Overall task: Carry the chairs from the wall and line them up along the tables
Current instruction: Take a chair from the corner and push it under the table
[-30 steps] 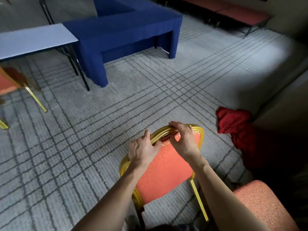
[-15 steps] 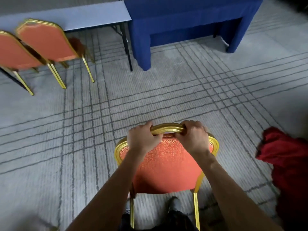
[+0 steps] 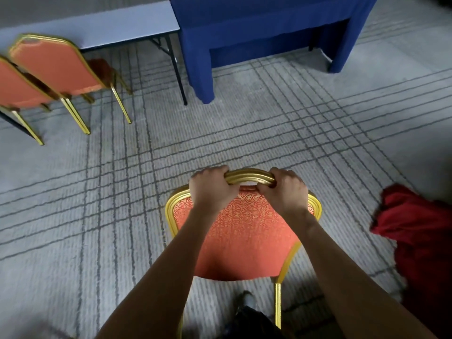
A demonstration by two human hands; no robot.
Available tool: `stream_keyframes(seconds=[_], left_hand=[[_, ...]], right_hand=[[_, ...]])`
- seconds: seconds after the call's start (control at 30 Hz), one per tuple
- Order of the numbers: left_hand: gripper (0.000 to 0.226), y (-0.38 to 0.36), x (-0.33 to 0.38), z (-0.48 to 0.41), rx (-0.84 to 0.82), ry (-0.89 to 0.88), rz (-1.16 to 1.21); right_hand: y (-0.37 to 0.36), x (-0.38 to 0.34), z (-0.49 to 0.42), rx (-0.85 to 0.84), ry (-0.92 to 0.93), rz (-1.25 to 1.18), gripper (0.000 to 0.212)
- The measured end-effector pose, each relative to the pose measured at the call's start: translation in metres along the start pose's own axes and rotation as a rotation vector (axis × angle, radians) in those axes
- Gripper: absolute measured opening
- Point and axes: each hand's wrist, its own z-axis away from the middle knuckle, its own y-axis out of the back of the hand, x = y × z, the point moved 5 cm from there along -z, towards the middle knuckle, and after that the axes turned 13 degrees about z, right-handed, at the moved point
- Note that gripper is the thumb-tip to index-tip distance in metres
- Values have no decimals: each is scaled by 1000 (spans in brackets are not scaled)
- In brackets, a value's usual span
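Note:
A banquet chair (image 3: 242, 238) with an orange patterned back and gold frame is directly in front of me, its back facing me. My left hand (image 3: 211, 189) grips the left part of its gold top rail. My right hand (image 3: 285, 189) grips the right part of the same rail. Two matching chairs stand at the far left, one (image 3: 58, 66) beside the other (image 3: 17, 89), against the grey folding table (image 3: 110, 28). To the right of that table stands a table draped in blue cloth (image 3: 256, 28).
Grey carpet with dark grid lines (image 3: 244, 133) stretches between me and the tables. A heap of red cloth (image 3: 415, 228) lies on the floor at the right. My shoe (image 3: 247, 299) shows beneath the chair.
The view has swung left and toward the tables, bringing the two placed chairs into sight. The held chair now faces the tables squarely, and both hands keep their grip on the top rail.

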Motion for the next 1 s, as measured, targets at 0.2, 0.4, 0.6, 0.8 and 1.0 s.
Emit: stream_keyframes(seconds=[0.2, 0.4, 0.6, 0.8, 1.0], left_hand=[[36, -7, 5, -9, -133, -27, -14], [38, 13, -61, -1, -112, 155, -34], [30, 33, -111, -11, -103, 170, -17], [38, 18, -111, -51, -15, 44, 147], [48, 47, -148, -77, 27, 13, 217]], right_hand=[[1, 4, 18, -31, -65, 87, 36], [-14, -55, 5, -98, 81, 138, 44], [-29, -107, 7, -11, 82, 159, 43], [-29, -105, -41, -94, -80, 247, 44], [-28, -152, -66, -109, -46, 258, 52]])
